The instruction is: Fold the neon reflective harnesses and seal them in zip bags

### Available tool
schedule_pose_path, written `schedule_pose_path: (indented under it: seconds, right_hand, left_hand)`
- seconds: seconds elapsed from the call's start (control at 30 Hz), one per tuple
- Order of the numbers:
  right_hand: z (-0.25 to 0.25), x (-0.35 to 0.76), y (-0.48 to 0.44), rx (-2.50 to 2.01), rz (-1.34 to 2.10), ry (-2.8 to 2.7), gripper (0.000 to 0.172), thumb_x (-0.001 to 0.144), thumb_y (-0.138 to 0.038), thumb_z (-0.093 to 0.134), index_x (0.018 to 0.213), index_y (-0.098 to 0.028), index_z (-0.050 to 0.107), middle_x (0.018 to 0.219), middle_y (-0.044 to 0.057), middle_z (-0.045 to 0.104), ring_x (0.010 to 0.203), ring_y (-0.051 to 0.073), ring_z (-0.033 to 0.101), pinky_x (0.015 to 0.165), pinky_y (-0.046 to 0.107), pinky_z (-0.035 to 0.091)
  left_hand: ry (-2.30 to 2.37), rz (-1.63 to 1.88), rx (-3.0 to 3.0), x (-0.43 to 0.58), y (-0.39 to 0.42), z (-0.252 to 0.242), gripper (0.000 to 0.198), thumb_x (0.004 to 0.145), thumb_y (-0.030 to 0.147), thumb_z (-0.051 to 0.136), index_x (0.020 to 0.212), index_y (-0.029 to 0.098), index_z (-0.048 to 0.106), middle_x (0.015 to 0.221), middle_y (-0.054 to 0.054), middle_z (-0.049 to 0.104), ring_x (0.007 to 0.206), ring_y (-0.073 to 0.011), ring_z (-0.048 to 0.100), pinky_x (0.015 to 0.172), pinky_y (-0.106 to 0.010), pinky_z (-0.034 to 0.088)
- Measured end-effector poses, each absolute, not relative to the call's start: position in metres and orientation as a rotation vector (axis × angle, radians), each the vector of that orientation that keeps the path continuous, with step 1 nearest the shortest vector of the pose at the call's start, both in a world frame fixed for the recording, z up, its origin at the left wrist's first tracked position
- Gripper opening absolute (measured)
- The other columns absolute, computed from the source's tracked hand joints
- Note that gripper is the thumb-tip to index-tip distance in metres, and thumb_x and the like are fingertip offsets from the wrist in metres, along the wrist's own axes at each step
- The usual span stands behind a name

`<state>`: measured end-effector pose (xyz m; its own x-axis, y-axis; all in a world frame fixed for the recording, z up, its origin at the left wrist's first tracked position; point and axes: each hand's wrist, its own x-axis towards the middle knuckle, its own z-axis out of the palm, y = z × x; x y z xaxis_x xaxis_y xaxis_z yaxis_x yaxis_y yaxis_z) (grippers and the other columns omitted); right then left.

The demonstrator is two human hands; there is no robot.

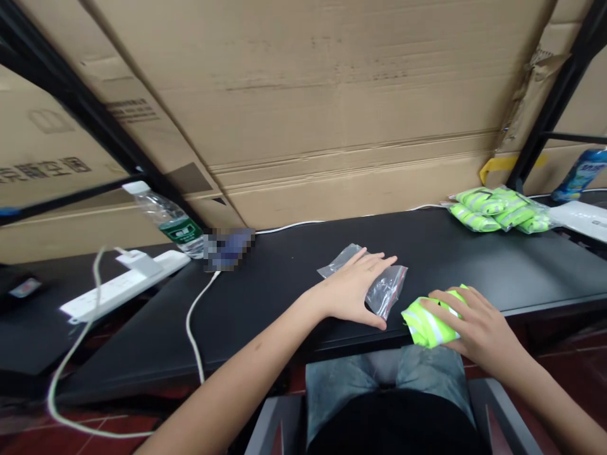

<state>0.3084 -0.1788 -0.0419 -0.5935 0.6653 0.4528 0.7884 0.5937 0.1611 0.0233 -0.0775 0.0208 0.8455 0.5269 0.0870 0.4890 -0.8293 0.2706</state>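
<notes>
Well, along the left side of the frame, a white power strip (123, 284) is lying on the black counter (474, 265) with a white cable (194, 322) trailing off it, while a water bottle (165, 215) is lying tipped beside a pixelated blur (229, 248) that hides whatever is there. Toward the middle, the left hand (348, 294) is pressing flat on a clear plastic zip bag (386, 292), its fingers (379, 265) spread and pointing right, and no pinch is showing. The bag's long axis is running roughly across the counter, and its red-lined zip edge seems to be facing right, though the palm is covering much of it. Just right of the bag and nearer the counter's front edge, the right hand (478, 325) is cupping a folded neon yellow reflective vest (429, 325), its fingers (443, 302) curving over the top. That hand is the nearer to the vest, the left to the bag. The vest's underside is hidden. Farther right, a pile of bagged neon vests (497, 210) is sitting against the cardboard sheets (303, 95), and a blue bottle (581, 175) is being cut off by the frame's edge.
</notes>
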Motion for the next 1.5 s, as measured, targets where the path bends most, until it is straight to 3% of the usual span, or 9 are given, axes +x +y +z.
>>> schedule_pose_path:
  seconds: [0.1,0.2,0.33,0.43,0.67,0.97,1.2,1.33,1.5]
  right_hand:
    - [-0.040,0.309,-0.186,-1.089,-0.515,-2.491,0.060,0.079,-0.002,0.053,0.134,-0.026,0.058,0.122,0.006,0.069,0.103,0.028,0.059,0.097,0.050,0.045]
    - [-0.040,0.310,-0.190,-1.046,-0.531,-2.493,0.073,0.074,0.004,0.045,0.138,-0.028,0.055,0.123,0.004,0.069,0.106,0.027,0.059,0.100,0.051,0.045]
    - [-0.043,0.310,-0.189,-1.062,-0.498,-2.493,0.077,0.075,0.003,0.045,0.142,-0.033,0.052,0.125,0.002,0.068,0.105,0.025,0.060,0.100,0.050,0.047]
    - [-0.041,0.310,-0.188,-1.081,-0.506,-2.494,0.074,0.076,0.001,0.047,0.141,-0.033,0.054,0.125,0.003,0.069,0.105,0.025,0.060,0.098,0.048,0.049]
    - [-0.020,0.306,-0.176,-1.158,-0.275,-2.382,0.041,0.092,-0.018,0.053,0.131,-0.026,0.062,0.123,0.007,0.069,0.105,0.021,0.064,0.077,0.030,0.054]
    - [-0.017,0.269,-0.150,-1.389,-0.507,-2.453,0.062,0.077,-0.006,0.058,0.134,-0.030,0.059,0.129,0.003,0.067,0.099,0.024,0.060,0.073,0.032,0.048]
    - [-0.003,0.243,-0.150,-1.582,-0.640,-2.506,0.044,0.091,-0.012,0.049,0.132,-0.027,0.057,0.121,0.009,0.067,0.089,0.027,0.058,0.066,0.035,0.042]
    - [0.000,0.222,-0.153,-1.608,-0.667,-2.515,0.037,0.094,-0.010,0.043,0.127,-0.017,0.059,0.108,0.015,0.068,0.084,0.028,0.059,0.064,0.037,0.042]
    - [-0.013,0.224,-0.150,-1.449,-0.424,-2.484,0.034,0.092,-0.006,0.041,0.123,-0.007,0.056,0.121,0.021,0.065,0.098,0.031,0.062,0.076,0.042,0.051]
  left_hand:
    - [0.806,0.199,2.778,0.017,-0.082,0.025,0.110,0.067,0.068,0.076,0.156,0.023,0.029,0.144,-0.016,0.053,0.134,-0.0353,0.050,0.119,-0.054,0.023]
    - [0.844,0.126,2.762,0.011,-0.086,0.029,0.115,0.061,0.072,0.077,0.155,0.024,0.033,0.145,-0.016,0.051,0.130,-0.0376,0.050,0.110,-0.051,0.035]
    - [0.860,0.119,2.755,0.007,-0.089,0.030,0.115,0.058,0.072,0.079,0.154,0.027,0.033,0.144,-0.013,0.054,0.132,-0.0389,0.048,0.111,-0.054,0.032]
    - [0.826,0.194,2.720,0.004,-0.090,0.030,0.115,0.062,0.067,0.079,0.156,0.025,0.029,0.146,-0.014,0.052,0.137,-0.0377,0.045,0.117,-0.054,0.027]
    - [0.948,0.177,2.599,0.007,-0.104,0.041,0.117,0.062,0.064,0.081,0.157,0.021,0.027,0.150,-0.016,0.049,0.135,-0.0384,0.049,0.109,-0.052,0.042]
    - [0.980,0.270,2.538,0.015,-0.106,0.028,0.106,0.065,0.052,0.077,0.155,0.024,0.029,0.146,-0.013,0.055,0.132,-0.0367,0.053,0.110,-0.052,0.039]
    - [1.126,0.226,2.567,0.026,-0.110,0.021,0.103,0.068,0.058,0.072,0.153,0.015,0.032,0.152,-0.019,0.046,0.136,-0.0389,0.046,0.112,-0.053,0.036]
    - [1.160,0.238,2.645,0.042,-0.115,0.015,0.095,0.072,0.060,0.068,0.148,0.012,0.039,0.146,-0.021,0.050,0.133,-0.0407,0.048,0.109,-0.055,0.037]
    - [1.198,0.251,2.700,0.052,-0.120,0.010,0.080,0.074,0.052,0.066,0.140,0.011,0.045,0.136,-0.020,0.057,0.124,-0.0392,0.053,0.103,-0.051,0.041]
